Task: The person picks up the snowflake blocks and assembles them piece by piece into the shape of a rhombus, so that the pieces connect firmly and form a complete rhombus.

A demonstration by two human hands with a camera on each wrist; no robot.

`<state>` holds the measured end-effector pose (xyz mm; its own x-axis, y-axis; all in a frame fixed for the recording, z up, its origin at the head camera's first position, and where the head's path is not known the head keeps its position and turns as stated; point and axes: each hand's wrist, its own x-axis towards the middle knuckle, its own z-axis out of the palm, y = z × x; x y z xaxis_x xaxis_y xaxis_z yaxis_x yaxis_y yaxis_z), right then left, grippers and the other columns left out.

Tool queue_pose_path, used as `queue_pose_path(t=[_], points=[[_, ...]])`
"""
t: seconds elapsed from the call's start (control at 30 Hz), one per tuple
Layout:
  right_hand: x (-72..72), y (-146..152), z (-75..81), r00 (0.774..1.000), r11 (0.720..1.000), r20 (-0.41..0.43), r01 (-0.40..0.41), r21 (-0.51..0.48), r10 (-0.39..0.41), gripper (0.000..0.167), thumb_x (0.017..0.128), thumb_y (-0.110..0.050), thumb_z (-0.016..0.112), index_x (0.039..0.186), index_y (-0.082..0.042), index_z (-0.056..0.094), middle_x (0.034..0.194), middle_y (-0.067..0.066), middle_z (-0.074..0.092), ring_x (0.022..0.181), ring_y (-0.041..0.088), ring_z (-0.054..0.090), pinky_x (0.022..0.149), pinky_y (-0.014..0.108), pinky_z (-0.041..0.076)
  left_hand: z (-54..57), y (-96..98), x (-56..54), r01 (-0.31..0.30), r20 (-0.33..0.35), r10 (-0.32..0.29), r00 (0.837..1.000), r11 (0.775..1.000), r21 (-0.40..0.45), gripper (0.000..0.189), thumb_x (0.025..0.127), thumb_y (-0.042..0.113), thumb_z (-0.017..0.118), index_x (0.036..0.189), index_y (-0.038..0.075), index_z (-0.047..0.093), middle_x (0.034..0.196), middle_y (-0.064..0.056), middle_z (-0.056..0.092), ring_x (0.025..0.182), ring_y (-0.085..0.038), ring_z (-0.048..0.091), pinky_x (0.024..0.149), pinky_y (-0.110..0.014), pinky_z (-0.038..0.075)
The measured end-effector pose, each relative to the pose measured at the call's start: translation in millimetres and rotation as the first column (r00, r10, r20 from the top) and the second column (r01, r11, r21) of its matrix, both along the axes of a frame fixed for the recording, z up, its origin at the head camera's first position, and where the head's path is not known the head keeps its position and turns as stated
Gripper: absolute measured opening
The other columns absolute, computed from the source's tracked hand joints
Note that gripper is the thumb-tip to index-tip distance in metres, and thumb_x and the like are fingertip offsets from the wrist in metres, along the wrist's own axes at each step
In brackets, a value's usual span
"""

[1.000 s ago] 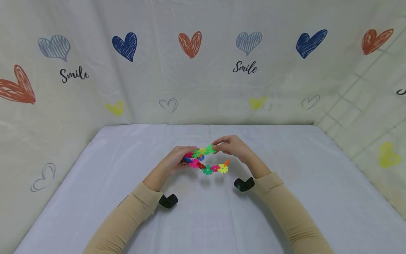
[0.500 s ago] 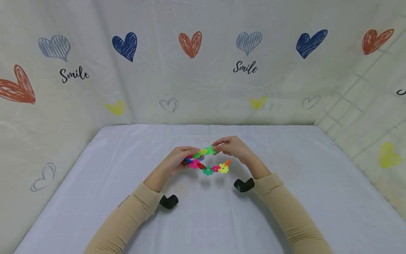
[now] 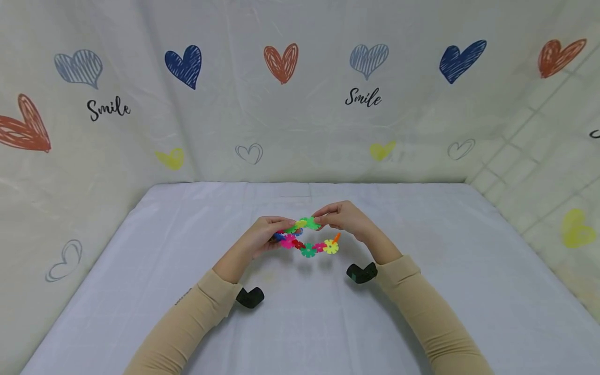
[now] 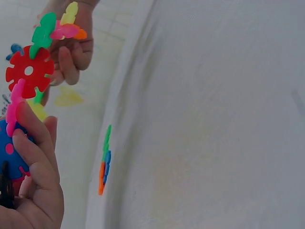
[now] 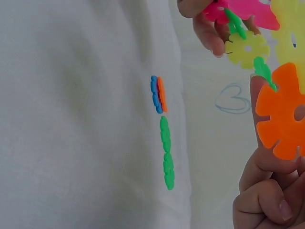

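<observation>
In the head view, I see the left grip [image 3: 263, 234] holding a flower-disc chain [image 3: 298, 244] at its bend, above the bench [image 3: 300, 317]; the right grip [image 3: 346, 216] pinches its green end. In the left wrist view, the red disc [image 4: 18, 74] looks thin, light, stiff; I'd expect weak joints. In the right wrist view, the orange disc [image 5: 281, 121] sits unpinched; I'd take it flat, near its slot.

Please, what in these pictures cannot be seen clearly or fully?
Head view: part of the multicoloured chain of flower-shaped plastic pieces, hidden by the left hand.
Head view: dark lettering on the beige left sleeve, too small.
Left wrist view: blue plastic flower, cut off by the left edge.
Right wrist view: orange plastic flower, cut off by the right edge.
</observation>
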<state>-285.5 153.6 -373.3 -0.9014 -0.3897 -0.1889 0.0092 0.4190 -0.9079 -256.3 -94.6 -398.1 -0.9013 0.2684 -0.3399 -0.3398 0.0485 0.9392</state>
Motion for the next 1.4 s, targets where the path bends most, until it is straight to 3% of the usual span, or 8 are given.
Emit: queue_pose_path(t=[0.3,0.6,0.77,0.9,1.13,1.4], points=[[-0.8,0,-0.8,1.0,1.0,-0.004,-0.027,0.005,0.027,0.029,0.097,-0.024,0.072,0.118,-0.005,0.076,0.088,0.007,0.076,0.065,0.017,0.04,0.073,0.035,0.037,-3.0,0.5,-1.3,0.04,-0.006,-0.04,0.999,0.999,0.029,0.032,0.1,0.029,0.069,0.12,0.004,0.073,0.104,-0.006,0.077,0.06,-0.01,0.055,0.059,-0.018,0.049],[3.8,-5,1.0,1.0,1.0,-0.022,0.007,0.028,-0.006,0.025,0.097,-0.023,0.073,0.114,-0.006,0.077,0.088,0.004,0.077,0.101,0.03,0.058,0.091,0.044,0.047,-1.5,3.2,0.4,0.05,-0.033,-0.051,0.998,0.998,-0.038,0.035,0.097,0.033,0.072,0.118,0.005,0.076,0.107,-0.005,0.077,0.06,-0.011,0.05,0.058,-0.019,0.047],[6.9,-8,3.4,0.999,0.999,-0.032,0.039,0.015,-0.039,0.023,0.097,-0.02,0.073,0.111,-0.003,0.078,0.086,0.003,0.076,0.104,0.036,0.058,0.093,0.048,0.047,0.6,5.3,2.3,0.037,-0.037,-0.039,0.999,0.998,-0.042,0.034,0.098,0.031,0.071,0.117,0.004,0.076,0.105,-0.005,0.077,0.059,-0.012,0.05,0.057,-0.019,0.046],[7.4,-9,4.0,0.998,0.999,-0.033,0.054,0.002,-0.054,0.023,0.097,-0.018,0.073,0.111,0.0,0.077,0.085,0.003,0.076,0.102,0.038,0.057,0.091,0.047,0.046,2.2,6.8,3.9,0.03,-0.037,-0.031,0.999,0.999,-0.032,0.031,0.098,0.029,0.071,0.114,0.004,0.077,0.104,-0.006,0.078,0.058,-0.011,0.048,0.056,-0.019,0.045],[9.0,-11,1.1,0.998,0.998,-0.004,0.061,-0.024,-0.061,0.023,0.097,-0.017,0.073,0.11,0.0,0.077,0.083,0.002,0.075,0.089,0.026,0.054,0.085,0.042,0.047,1.3,5.6,9.1,0.029,-0.025,-0.03,0.999,0.999,-0.034,0.033,0.097,0.031,0.073,0.113,0.003,0.077,0.102,-0.006,0.078,0.058,-0.01,0.049,0.056,-0.02,0.046],[13.6,-16,0.6,0.998,0.997,0.01,0.061,-0.052,-0.061,0.019,0.096,-0.014,0.074,0.107,0.001,0.077,0.08,-0.001,0.074,0.082,0.021,0.052,0.083,0.041,0.046,0.3,-1.0,11.9,0.055,-0.005,-0.055,0.998,0.998,-0.012,0.029,0.099,0.027,0.07,0.113,0.003,0.077,0.106,-0.007,0.077,0.063,-0.012,0.051,0.057,-0.021,0.045]])
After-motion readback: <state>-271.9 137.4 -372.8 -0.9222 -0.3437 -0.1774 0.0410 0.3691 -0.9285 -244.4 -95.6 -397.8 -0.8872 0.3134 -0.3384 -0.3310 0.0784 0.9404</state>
